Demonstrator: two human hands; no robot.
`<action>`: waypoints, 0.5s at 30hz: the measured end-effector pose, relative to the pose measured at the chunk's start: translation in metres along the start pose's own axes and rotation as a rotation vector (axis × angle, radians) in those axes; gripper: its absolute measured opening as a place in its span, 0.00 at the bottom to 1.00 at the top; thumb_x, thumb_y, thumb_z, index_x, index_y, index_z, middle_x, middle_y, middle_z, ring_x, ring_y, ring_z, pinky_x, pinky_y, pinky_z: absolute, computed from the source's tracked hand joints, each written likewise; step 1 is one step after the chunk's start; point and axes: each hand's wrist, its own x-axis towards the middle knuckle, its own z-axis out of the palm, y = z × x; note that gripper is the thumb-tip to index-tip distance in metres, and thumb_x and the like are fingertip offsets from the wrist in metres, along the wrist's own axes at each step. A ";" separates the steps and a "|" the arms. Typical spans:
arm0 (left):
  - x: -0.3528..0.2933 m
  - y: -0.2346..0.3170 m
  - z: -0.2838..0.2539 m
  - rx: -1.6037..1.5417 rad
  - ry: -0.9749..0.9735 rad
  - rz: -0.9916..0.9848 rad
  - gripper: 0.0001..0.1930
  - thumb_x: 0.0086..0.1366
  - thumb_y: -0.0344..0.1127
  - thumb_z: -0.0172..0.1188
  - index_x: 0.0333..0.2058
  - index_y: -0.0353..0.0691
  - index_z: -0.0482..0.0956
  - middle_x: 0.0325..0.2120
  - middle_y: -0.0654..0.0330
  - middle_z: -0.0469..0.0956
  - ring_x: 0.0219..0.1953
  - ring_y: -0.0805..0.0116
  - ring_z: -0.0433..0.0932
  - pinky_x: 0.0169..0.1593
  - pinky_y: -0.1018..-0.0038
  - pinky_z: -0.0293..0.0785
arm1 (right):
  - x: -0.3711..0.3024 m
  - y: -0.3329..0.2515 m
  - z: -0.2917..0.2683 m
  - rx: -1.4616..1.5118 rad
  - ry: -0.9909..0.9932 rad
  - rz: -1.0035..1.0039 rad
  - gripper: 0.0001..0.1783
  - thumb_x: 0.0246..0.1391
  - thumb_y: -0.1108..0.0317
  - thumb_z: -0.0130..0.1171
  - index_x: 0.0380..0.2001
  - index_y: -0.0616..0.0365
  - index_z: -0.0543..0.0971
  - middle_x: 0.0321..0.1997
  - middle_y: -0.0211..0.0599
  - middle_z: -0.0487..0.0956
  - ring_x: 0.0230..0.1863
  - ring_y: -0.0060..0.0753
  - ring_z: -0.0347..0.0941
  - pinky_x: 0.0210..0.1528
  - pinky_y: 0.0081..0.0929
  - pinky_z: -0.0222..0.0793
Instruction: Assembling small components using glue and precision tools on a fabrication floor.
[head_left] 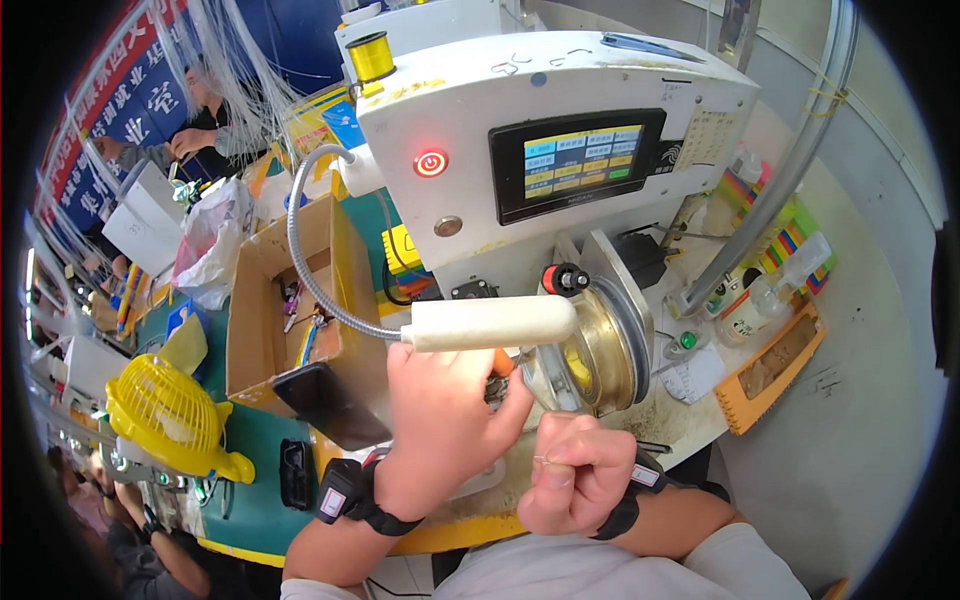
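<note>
My right hand (577,472) is closed in a pinch, and a short bit of thin wire (541,460) shows at its fingertips. Left of it, my left hand (440,405) reaches in under the white lamp head (490,322), thumb out to the right; the lamp hides the fingers. An orange piece (503,362) shows beside that hand. Just beyond both hands is a round brass-coloured wheel (598,350) on the white machine (450,110), with a red and black knob (566,279) above it.
A flexible metal hose (293,235) carries the lamp. On the left are a cardboard box (250,330), a dark phone (330,405) and a yellow fan (165,415). An orange tray (745,410) and a clear bottle (752,312) stand right. A yellow wire spool (371,58) tops the machine.
</note>
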 end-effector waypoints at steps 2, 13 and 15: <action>0.000 -0.006 -0.003 -0.138 -0.035 -0.052 0.10 0.56 0.34 0.70 0.35 0.38 0.83 0.30 0.59 0.80 0.36 0.57 0.77 0.46 0.62 0.69 | -0.004 -0.001 0.004 0.022 0.029 0.077 0.07 0.71 0.72 0.51 0.45 0.63 0.65 0.27 0.31 0.68 0.19 0.13 0.57 0.21 0.18 0.51; -0.023 -0.017 -0.006 -0.223 -0.064 -0.233 0.15 0.62 0.31 0.67 0.47 0.36 0.81 0.40 0.55 0.78 0.47 0.52 0.75 0.54 0.60 0.67 | 0.001 0.008 0.010 0.154 0.152 0.715 0.02 0.75 0.74 0.48 0.47 0.58 0.68 0.31 0.21 0.67 0.27 0.08 0.58 0.28 0.14 0.57; -0.036 -0.017 -0.008 -0.122 0.006 -0.119 0.26 0.57 0.27 0.67 0.56 0.36 0.75 0.52 0.50 0.74 0.52 0.47 0.73 0.59 0.57 0.65 | -0.002 0.011 0.011 0.154 0.147 0.743 0.02 0.75 0.74 0.48 0.46 0.58 0.68 0.30 0.21 0.67 0.27 0.08 0.58 0.28 0.13 0.56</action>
